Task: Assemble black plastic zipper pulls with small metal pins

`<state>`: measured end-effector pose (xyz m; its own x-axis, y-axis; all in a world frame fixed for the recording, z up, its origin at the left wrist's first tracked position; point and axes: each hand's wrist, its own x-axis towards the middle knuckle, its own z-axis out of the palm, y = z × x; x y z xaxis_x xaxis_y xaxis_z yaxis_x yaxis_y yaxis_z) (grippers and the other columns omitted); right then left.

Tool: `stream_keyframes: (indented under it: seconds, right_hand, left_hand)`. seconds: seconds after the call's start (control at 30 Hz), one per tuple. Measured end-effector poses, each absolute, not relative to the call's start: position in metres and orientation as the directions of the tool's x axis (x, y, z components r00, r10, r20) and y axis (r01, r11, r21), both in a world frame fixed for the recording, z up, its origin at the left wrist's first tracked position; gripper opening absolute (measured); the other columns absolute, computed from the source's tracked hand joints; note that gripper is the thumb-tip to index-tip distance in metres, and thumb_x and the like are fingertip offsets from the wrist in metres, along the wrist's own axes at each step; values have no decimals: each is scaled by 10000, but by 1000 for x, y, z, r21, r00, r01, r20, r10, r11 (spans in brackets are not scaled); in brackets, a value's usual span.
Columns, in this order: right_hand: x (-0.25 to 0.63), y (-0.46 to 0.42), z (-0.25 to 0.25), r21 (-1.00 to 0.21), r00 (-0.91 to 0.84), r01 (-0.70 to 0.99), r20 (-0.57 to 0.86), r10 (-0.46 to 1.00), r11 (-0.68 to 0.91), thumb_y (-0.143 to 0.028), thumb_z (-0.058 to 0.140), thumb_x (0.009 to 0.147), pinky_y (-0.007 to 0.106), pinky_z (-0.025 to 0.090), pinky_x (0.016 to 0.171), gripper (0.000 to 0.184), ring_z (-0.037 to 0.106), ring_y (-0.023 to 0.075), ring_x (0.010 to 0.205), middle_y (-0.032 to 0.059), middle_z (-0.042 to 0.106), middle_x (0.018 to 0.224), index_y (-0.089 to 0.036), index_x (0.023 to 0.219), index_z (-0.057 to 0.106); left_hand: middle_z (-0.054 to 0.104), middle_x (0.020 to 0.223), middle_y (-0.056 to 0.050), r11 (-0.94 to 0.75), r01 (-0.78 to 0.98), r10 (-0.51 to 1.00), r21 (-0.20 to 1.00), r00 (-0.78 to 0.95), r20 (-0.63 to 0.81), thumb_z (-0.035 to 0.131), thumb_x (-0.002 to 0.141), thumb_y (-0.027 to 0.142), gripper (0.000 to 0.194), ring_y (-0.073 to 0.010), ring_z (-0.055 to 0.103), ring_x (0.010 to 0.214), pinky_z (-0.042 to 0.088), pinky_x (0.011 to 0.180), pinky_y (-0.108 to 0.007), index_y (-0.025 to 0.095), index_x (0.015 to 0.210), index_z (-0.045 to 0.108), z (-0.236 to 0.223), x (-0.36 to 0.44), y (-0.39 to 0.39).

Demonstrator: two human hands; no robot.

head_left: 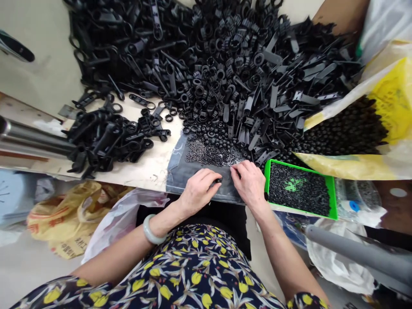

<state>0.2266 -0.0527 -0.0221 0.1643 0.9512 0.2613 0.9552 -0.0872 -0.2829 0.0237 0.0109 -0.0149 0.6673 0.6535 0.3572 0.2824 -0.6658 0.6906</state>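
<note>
Apparently the left hand [200, 189] holds a black piece [219, 180] roughly sideways.

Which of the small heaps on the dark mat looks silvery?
The pin heap, just beyond the right hand; the black heap and brownish heap to its left are darker.

the left hand's grip [198, 189] hides much of a small black part [219, 180].

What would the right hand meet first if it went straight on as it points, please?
The right hand would probably meet the small silvery pins on the dark mat first, though depth is unclear.
</note>
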Motion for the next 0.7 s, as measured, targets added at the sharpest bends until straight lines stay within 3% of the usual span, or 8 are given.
stream_keyframes:
  seconds: [0.13, 0.23, 0.4, 0.7]
  right_hand:
    - [222, -59, -18, -533, 200, 845, 252, 947, -37, -315, 543, 1063, 342, 493, 832, 193, 649, 193, 902, 50, 718, 985, -231, 998, 704]
    - [215, -66, -15, -655, 215, 755, 225, 950, -16, -309, 538, 1060, 334, 520, 819, 184, 655, 182, 881, 53, 708, 989, -229, 996, 691]
    - [207, -74, -16, -739, 266, 673, 205, 942, -29, -310, 551, 1048, 326, 529, 763, 171, 657, 181, 853, 45, 690, 942, -235, 961, 678]
    - [200, -78, -12, -822, 321, 568, 172, 932, -44, -318, 594, 1024, 314, 530, 702, 157, 637, 164, 784, 35, 687, 930, -239, 937, 697]
  left_hand:
    - [711, 988, -80, -747, 260, 581, 612, 702, 412, 571, 1017, 171, 146, -194, 651, 900, 568, 837, -342, 161, 1095, 694, -20, 30, 17]
    - [703, 972, -82, -756, 245, 562, 607, 719, 409, 563, 1019, 167, 150, -191, 638, 885, 564, 818, -337, 149, 1076, 701, -21, 34, 20]
    - [710, 951, -75, -744, 256, 560, 617, 744, 366, 572, 1014, 187, 141, -193, 634, 872, 537, 817, -348, 159, 1006, 710, -23, 37, 23]
    - [741, 983, -58, -627, 275, 637, 729, 720, 276, 627, 997, 240, 122, -196, 678, 921, 474, 848, -363, 192, 1069, 713, -30, 35, 23]
